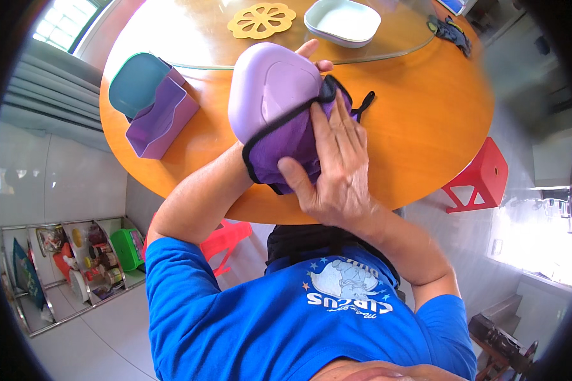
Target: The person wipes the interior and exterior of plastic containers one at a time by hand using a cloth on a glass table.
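A light purple plastic dish is tilted up above the table, its rounded underside facing me. My left hand holds it from behind; only some fingertips show past its upper right edge, and the palm is hidden. A dark purple cloth with black edging lies over the dish's lower right part, and its black hanging loop sticks out to the right. My right hand presses the cloth flat against the dish, fingers nearly straight and thumb spread to the left.
On the round wooden table, a purple holder with a teal dish stands left. Beyond are a yellow flower-shaped mat, pale stacked dishes and dark gloves. A red stool stands right.
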The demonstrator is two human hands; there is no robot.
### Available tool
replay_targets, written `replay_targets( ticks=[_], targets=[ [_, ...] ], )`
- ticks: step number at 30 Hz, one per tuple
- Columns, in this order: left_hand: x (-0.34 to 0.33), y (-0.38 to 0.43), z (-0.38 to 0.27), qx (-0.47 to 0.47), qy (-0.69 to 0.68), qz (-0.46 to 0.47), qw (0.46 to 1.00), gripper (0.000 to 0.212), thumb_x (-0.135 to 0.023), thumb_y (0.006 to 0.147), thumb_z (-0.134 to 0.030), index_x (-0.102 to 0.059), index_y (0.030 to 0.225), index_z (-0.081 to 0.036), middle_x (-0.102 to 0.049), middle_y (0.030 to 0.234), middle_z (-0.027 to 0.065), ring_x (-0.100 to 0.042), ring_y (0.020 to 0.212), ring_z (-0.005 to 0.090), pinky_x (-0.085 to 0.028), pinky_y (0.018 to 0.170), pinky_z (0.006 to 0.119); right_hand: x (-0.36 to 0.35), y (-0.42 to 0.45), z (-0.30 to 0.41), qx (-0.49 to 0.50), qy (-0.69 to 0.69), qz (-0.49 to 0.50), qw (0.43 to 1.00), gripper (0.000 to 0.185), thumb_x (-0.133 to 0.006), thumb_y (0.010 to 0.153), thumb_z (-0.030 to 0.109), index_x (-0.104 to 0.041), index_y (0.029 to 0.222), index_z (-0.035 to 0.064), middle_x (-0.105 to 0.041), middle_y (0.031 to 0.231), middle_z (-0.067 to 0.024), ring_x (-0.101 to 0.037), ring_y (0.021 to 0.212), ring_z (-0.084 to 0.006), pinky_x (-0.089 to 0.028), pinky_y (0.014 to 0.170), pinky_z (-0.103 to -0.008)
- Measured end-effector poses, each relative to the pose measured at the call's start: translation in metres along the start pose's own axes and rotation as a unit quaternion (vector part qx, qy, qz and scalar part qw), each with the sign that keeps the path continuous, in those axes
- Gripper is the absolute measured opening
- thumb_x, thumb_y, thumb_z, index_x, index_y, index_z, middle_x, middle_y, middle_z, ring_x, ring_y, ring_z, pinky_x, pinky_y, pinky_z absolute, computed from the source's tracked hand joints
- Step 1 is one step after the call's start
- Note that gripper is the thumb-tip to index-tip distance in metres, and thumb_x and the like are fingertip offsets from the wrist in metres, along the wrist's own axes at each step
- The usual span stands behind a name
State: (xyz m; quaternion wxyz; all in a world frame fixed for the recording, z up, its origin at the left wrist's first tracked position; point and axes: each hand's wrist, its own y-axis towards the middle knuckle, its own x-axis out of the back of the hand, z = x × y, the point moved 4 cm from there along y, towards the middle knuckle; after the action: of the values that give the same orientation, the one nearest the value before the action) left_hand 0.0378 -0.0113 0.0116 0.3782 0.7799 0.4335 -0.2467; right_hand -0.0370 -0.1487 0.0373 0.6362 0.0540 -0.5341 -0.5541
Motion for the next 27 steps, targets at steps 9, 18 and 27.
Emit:
replay_targets(
  ticks=[9, 18, 27],
  targets=[
    [0.011, 0.002, 0.009, 0.019, 0.090, -0.042, 0.995, 0.074, -0.057, 0.113, -0.042, -0.029, 0.170, -0.004, -0.063, 0.142, 0.0152, -0.064, 0.118, 0.0170, -0.058, 0.098, 0.030, 0.007, 0.010, 0.016, 0.087, 0.090, 0.012, 0.992, 0.068, -0.069, 0.103, 0.050, -0.063, 0.149, -0.0004, -0.051, 0.157, -0.0377, -0.042, 0.155, -0.0519, -0.033, 0.123, -0.0589],
    [-0.022, -0.022, 0.005, 0.014, 0.384, 0.008, 0.923, 0.067, -0.044, 0.117, -0.033, -0.019, 0.174, -0.009, -0.026, 0.179, 0.0090, -0.029, 0.164, 0.0230, -0.023, 0.135, 0.040, 0.004, 0.039, -0.004, 0.086, -0.009, -0.039, 0.995, 0.067, -0.067, 0.103, 0.052, -0.071, 0.138, -0.0049, -0.057, 0.152, -0.0374, -0.047, 0.151, -0.0500, -0.035, 0.120, -0.0565],
    [-0.003, -0.005, 0.009, 0.022, 0.080, -0.025, 0.996, 0.063, -0.046, 0.117, -0.029, -0.023, 0.172, -0.012, -0.055, 0.152, 0.0143, -0.056, 0.140, 0.0273, -0.045, 0.122, 0.042, 0.005, 0.028, -0.026, 0.075, -0.068, -0.018, 0.995, 0.072, -0.067, 0.103, 0.050, -0.068, 0.132, -0.0163, -0.062, 0.143, -0.0396, -0.056, 0.143, -0.0492, -0.042, 0.111, -0.0543]
  ],
)
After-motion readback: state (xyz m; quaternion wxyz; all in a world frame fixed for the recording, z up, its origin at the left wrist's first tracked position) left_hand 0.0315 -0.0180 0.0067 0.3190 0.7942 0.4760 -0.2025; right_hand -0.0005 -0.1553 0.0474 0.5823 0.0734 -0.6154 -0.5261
